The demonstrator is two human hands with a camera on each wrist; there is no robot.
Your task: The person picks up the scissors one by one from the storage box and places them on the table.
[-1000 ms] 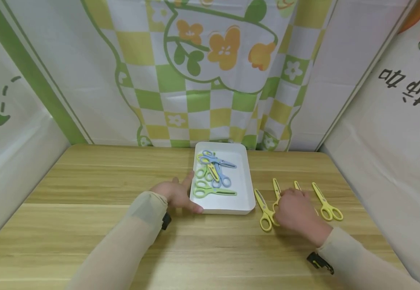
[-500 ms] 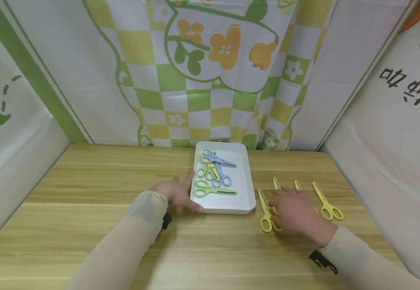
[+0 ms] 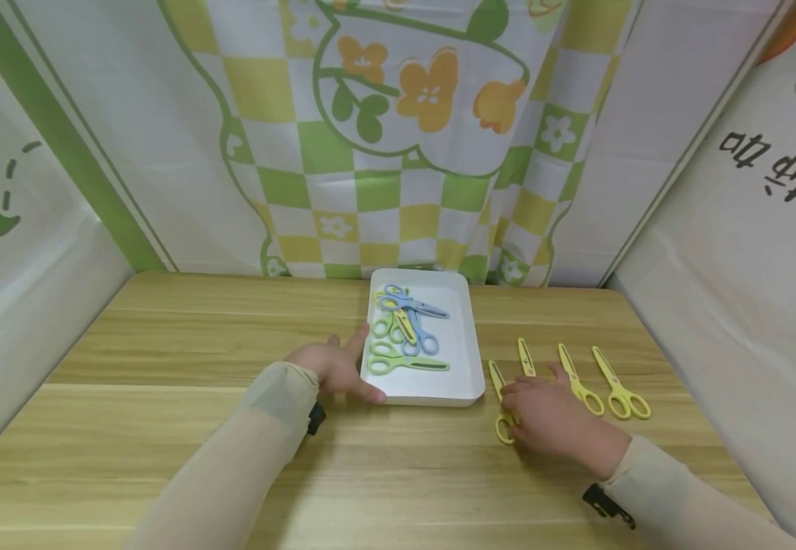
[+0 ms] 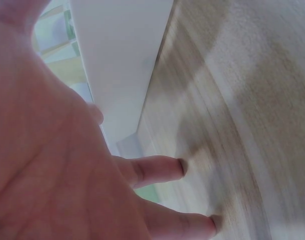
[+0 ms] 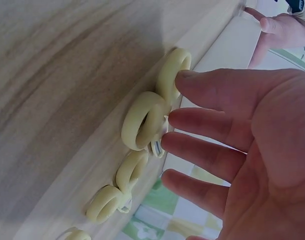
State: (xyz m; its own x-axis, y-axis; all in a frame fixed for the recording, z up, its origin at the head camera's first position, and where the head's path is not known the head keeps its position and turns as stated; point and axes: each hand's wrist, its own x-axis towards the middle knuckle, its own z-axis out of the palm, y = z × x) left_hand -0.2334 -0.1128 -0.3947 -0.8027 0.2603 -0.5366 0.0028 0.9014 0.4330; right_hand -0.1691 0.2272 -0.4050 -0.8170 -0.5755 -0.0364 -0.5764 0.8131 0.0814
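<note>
My left hand (image 3: 332,372) rests against the left side of a white tray (image 3: 465,378), thumb at its near corner; in the left wrist view two straight fingers reach down to the tabletop beside the tray wall (image 4: 125,50). My right hand (image 3: 559,420) lies over the leftmost yellow scissors (image 3: 497,376) and covers the lower part of a second yellow pair (image 3: 525,357). In the right wrist view its fingers are extended, with the thumb tip right at a yellow handle loop (image 5: 173,70). Two more yellow scissors, a third pair (image 3: 580,389) and a rightmost pair (image 3: 619,391), lie beside it.
Inside the tray lie green scissors (image 3: 408,363), blue scissors (image 3: 415,303) and yellow scissors (image 3: 403,325), some overlapping. The wooden table (image 3: 233,321) ends at a patterned curtain (image 3: 384,191) behind the tray. White printed walls stand at both sides.
My right hand has shifted slightly left and nearer to me, uncovering the third yellow scissors. The leftmost yellow scissors have moved a little right and turned. My left hand and the tray have stayed put.
</note>
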